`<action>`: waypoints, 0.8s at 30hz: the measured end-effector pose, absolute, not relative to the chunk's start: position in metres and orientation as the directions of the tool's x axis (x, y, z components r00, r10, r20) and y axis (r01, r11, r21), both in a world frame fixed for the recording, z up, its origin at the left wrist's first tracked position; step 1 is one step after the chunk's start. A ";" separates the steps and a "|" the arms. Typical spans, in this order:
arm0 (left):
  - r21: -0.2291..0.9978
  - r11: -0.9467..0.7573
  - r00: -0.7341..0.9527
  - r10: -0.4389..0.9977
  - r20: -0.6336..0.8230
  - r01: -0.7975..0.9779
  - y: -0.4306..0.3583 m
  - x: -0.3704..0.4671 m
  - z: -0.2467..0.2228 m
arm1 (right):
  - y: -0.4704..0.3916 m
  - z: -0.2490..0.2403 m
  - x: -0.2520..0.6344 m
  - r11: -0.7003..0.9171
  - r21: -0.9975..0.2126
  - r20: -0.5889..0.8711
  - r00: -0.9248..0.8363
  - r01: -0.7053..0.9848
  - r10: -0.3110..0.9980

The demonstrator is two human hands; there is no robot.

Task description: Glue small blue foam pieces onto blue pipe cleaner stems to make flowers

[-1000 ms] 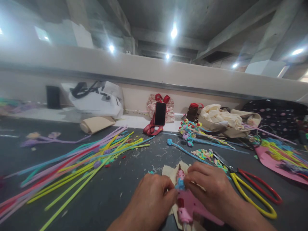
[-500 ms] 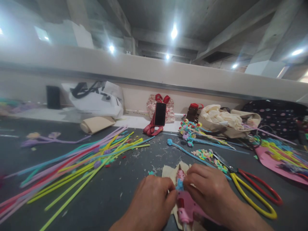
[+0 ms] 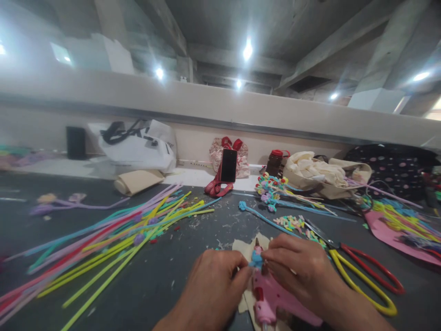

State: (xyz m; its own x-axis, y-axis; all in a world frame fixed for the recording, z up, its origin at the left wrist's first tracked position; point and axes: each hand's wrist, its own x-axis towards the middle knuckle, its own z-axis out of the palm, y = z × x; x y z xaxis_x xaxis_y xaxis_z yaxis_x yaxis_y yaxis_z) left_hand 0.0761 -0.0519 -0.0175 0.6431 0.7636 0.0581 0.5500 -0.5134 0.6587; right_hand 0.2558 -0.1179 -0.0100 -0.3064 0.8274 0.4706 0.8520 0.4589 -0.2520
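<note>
Between my two hands is a small fuzzy blue pipe-cleaner piece [image 3: 256,259], bent into a knot-like shape. My left hand [image 3: 215,282] pinches it from the left with thumb and index finger. From the other side, my right hand [image 3: 303,266] closes its fingertips on it. Right below lies a pink glue gun [image 3: 268,299], its dark nozzle pointing away from me and its handle partly under my right hand. The gun rests on a crumpled beige sheet [image 3: 241,248]. My palms and the undersides of my fingers are hidden.
Scissors [image 3: 365,276] with red and yellow handles lie on the right, near small cut pieces [image 3: 292,223]. Long coloured pipe cleaners [image 3: 113,239] spread across the left. Pipe-cleaner flowers [image 3: 272,188], a phone [image 3: 228,166], a white bag [image 3: 141,147] and a bottle [image 3: 276,162] stand farther back.
The blue piece has shifted slightly up and left over the glue gun, both hands moving with it. More of the gun's handle now shows. The view has tilted slightly.
</note>
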 end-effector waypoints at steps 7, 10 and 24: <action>0.832 -0.388 0.713 0.701 -0.012 0.397 -0.051 0.074 -0.010 | -0.122 0.011 0.257 0.357 -0.636 0.289 -0.217 0.685 0.932; 0.880 -0.313 0.737 0.673 -0.060 0.358 -0.052 0.075 -0.011 | -0.124 0.008 0.252 0.339 -0.664 0.235 -0.245 0.666 0.941; 0.922 -0.198 0.734 0.668 -0.122 0.333 -0.052 0.078 -0.013 | -0.122 -0.001 0.246 0.319 -0.638 0.265 -0.190 0.701 0.946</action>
